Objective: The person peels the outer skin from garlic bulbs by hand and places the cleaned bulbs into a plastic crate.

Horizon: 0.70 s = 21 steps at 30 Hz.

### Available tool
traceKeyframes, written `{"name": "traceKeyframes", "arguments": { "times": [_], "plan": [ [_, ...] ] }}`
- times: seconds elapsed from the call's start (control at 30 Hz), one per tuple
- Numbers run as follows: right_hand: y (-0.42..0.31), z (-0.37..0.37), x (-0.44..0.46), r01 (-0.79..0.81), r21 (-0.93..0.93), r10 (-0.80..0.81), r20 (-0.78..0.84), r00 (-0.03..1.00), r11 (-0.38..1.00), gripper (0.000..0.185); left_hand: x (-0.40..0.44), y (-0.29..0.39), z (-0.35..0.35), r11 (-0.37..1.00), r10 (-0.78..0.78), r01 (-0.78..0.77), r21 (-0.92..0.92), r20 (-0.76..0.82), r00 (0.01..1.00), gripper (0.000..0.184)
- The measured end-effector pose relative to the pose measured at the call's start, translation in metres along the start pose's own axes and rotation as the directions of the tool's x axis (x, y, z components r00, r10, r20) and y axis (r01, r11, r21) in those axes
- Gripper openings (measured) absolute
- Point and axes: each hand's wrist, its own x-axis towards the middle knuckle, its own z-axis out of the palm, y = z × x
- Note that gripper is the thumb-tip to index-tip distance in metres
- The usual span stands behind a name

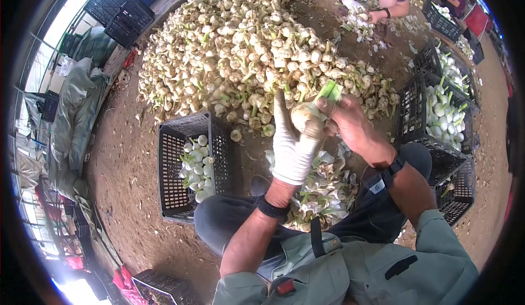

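My left hand (296, 151), in a white knitted glove, cups a garlic bulb (300, 117) in front of me, with one gloved finger pointing up. My bare right hand (353, 122) pinches the bulb's green stalk (330, 90) between thumb and fingers. Part of the bulb is hidden behind the gloved fingers. Beyond both hands rises a large heap of untrimmed garlic (229, 48) with dry, brownish skins. Stripped garlic skins (325, 190) lie on the ground between my legs.
A black crate (167, 165) on the left holds several clean white bulbs (197, 163). Fuller crates (413, 108) stand to my right. Another person (377, 4), one hand gloved, sits at the heap's far side. Stacked crates (128, 21) and green sheeting (76, 113) line the left.
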Motion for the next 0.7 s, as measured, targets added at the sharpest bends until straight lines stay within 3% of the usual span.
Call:
{"name": "traceKeyframes", "arguments": {
  "times": [0.07,0.1,0.13,0.2,0.33,0.37,0.4,0.43,0.47,0.5,0.57,0.63,0.7],
  "plan": [
    [-0.003,0.003,-0.001,0.006,0.003,-0.006,-0.05,0.999,1.0,0.035,0.0,0.001,0.001,0.989,0.034,-0.036,0.145,0.013,0.999,0.085],
    [-0.004,0.006,0.0,0.007,0.005,-0.007,-0.048,0.999,1.0,0.035,0.006,0.0,-0.002,0.996,0.023,-0.018,0.084,-0.053,0.998,0.079],
    [-0.005,0.008,0.0,0.012,0.037,-0.01,-0.039,0.999,0.999,0.034,0.007,0.006,-0.013,0.903,-0.32,0.326,-0.281,0.069,0.945,0.075],
    [-0.006,0.012,0.001,0.011,0.073,-0.009,-0.028,1.0,0.997,0.033,0.013,0.007,-0.016,0.722,-0.468,0.52,-0.457,0.23,0.853,0.077],
    [-0.003,0.01,0.002,0.009,0.034,-0.008,-0.011,1.0,0.999,0.026,0.017,0.011,-0.016,0.779,-0.437,0.542,-0.316,0.346,0.83,0.08],
    [0.003,0.008,0.003,0.025,0.032,-0.023,-0.042,0.999,0.999,0.026,0.014,0.006,-0.003,0.895,-0.359,0.362,-0.259,0.061,0.931,0.08],
    [0.007,0.007,0.003,0.038,0.032,-0.036,-0.072,0.997,0.999,0.026,0.011,0.001,0.006,0.971,-0.221,0.193,-0.142,-0.22,0.95,0.079],
    [0.008,0.008,0.002,0.037,0.034,-0.034,-0.071,0.997,0.999,0.026,0.01,-0.006,0.006,0.997,-0.069,0.071,0.001,-0.245,0.967,0.081],
    [0.008,0.008,0.002,0.073,0.053,-0.071,-0.041,0.997,0.996,0.025,0.008,-0.007,0.002,0.997,-0.068,0.072,0.004,-0.245,0.967,0.081],
    [0.006,0.009,0.001,0.11,0.072,-0.109,-0.013,0.994,0.991,0.023,0.007,-0.002,-0.004,0.975,-0.202,0.185,-0.12,-0.148,0.968,0.081],
    [-0.007,0.013,-0.003,0.06,0.096,-0.061,0.004,0.998,0.994,0.021,0.01,0.01,-0.015,0.813,-0.419,0.446,-0.375,0.156,0.894,0.084],
    [-0.014,0.018,-0.005,0.002,0.112,-0.003,0.005,1.0,0.994,0.017,0.011,0.009,-0.018,0.803,-0.446,0.475,-0.359,0.166,0.879,0.085],
    [-0.001,0.015,0.0,0.046,0.079,-0.044,-0.032,0.999,0.996,0.017,0.011,0.008,-0.017,0.817,-0.446,0.481,-0.318,0.179,0.877,0.081]
  ]
}}
